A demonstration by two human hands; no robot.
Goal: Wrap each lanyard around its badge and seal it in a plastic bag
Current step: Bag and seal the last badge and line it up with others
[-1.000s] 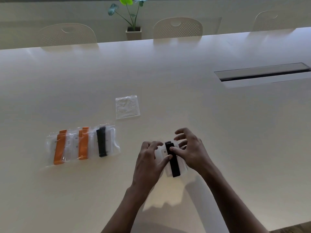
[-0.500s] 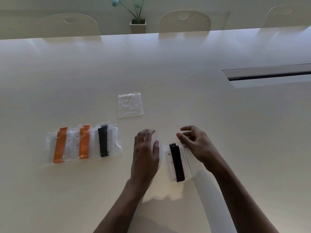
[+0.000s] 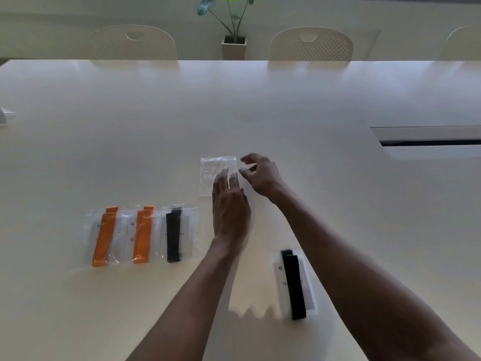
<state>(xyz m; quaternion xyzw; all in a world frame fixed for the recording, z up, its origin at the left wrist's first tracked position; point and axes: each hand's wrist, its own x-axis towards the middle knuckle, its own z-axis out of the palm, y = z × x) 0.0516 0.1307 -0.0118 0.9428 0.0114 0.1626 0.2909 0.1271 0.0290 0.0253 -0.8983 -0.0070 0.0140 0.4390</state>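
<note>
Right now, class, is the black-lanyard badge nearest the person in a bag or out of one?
Out. The badge lies bare on the table; the empty bag lies apart, farther off.

On the table (image 3: pixel 130 126) we count three sealed plastic bags in one row toward the left edge. Two are each an orange-lanyard bag (image 3: pixel 104 235) (image 3: pixel 143 234) and one is a black-lanyard bag (image 3: pixel 173 237). There is one empty plastic bag (image 3: pixel 213 168) near the middle, and one unbagged badge with black lanyard (image 3: pixel 295 285) toward the near edge. We see two hands, the left hand (image 3: pixel 230 204) and the right hand (image 3: pixel 263 173). Behind the far edge stand three chairs (image 3: pixel 132 43) (image 3: pixel 309 45) (image 3: pixel 463 43), the third only partly visible, and one potted plant (image 3: pixel 233 45). One cable slot (image 3: pixel 426 142) lies at the right edge.
</note>
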